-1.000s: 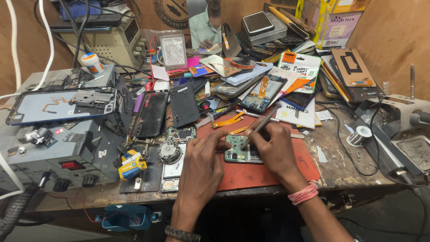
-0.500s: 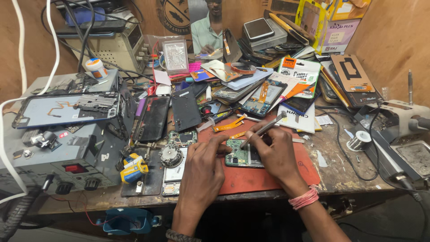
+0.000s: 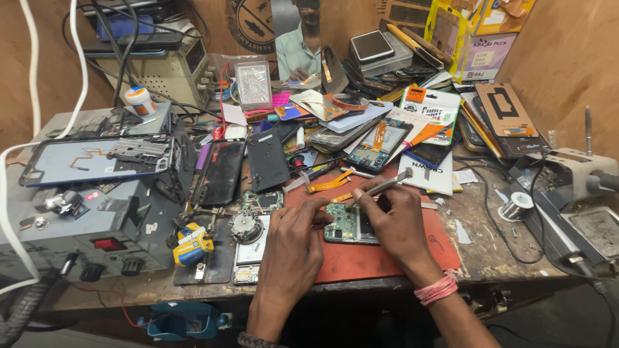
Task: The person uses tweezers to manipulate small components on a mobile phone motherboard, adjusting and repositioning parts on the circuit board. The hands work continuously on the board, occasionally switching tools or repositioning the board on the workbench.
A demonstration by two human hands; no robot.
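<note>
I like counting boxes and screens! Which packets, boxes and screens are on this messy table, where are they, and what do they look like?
Green and white packet: back middle-right, flat, orange tag on top.
Yellow box: back right corner, upright, clear window.
White and purple box: beside the yellow box.
Dark phone screen: left of the red mat, long, black.
Opened phone: behind the hands, orange ribbon inside.
Blue-rimmed phone frame: on the grey machine, far left.

Both bare forearms reach forward and converge, the left hand (image 3: 291, 240) lying palm down with its fingers curled and fingertips pressed downward, while the right hand (image 3: 394, 222), a pink band at its wrist, pinches in a tight pen-like grip.
</note>
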